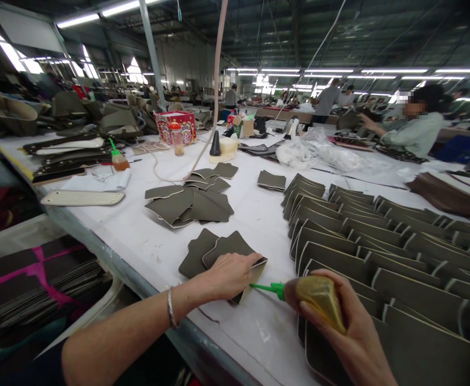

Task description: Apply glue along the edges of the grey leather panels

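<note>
My left hand [230,276] presses down on a small stack of olive-grey leather pieces [222,252] near the front edge of the white table [254,214], fingers curled over the edge of the top piece. My right hand [339,327] grips a yellowish glue bottle [319,300]. Its green nozzle [267,288] points left and touches the lifted edge of the piece under my left hand.
Rows of overlapping leather pieces [379,252] cover the table's right side. A loose pile [190,201] lies in the middle. A second glue bottle [119,160], a red box [176,126], a hanging hose [214,107] and plastic wrap [319,153] sit further back. Another worker [411,126] sits at far right.
</note>
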Demonstrator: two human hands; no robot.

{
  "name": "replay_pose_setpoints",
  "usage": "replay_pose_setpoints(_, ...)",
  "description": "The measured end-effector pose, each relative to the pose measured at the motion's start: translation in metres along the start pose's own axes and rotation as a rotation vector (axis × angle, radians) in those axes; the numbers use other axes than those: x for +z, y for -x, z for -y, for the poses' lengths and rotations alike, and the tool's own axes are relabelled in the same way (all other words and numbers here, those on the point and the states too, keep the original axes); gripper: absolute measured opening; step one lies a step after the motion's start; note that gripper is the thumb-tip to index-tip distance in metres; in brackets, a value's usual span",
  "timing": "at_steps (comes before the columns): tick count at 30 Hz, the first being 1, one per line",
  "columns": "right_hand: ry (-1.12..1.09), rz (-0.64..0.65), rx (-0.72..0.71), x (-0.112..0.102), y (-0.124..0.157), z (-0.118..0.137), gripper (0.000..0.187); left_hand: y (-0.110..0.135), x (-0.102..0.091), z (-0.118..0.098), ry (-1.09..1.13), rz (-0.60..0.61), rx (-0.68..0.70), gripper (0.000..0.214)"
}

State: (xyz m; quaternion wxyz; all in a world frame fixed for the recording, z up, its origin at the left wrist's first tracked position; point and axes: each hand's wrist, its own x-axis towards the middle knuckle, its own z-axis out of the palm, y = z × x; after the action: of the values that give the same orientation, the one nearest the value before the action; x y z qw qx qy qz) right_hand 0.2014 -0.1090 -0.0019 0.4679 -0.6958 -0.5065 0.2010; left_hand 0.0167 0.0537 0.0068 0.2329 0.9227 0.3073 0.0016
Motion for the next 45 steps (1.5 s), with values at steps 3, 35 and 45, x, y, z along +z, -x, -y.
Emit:
replay_pose_setpoints(3,-0.042,0.079,0.03,0.001,0.002,-0.001,0.05,-0.001,-0.001,0.0,-0.004,0.011,-0.001,0.054)
replay_pose_setpoints(35,0.123,-0.067,-0.138,-0.015,-0.031,-0.013,0.043,-0.005,-0.002,0.001,-0.012,0.054,0.013,0.052)
replay_pose_setpoints(45,0.149,-0.006,-0.132,-0.016,-0.025,-0.009,0.043,-0.009,-0.003,0.001,0.016,0.062,0.0,0.053)
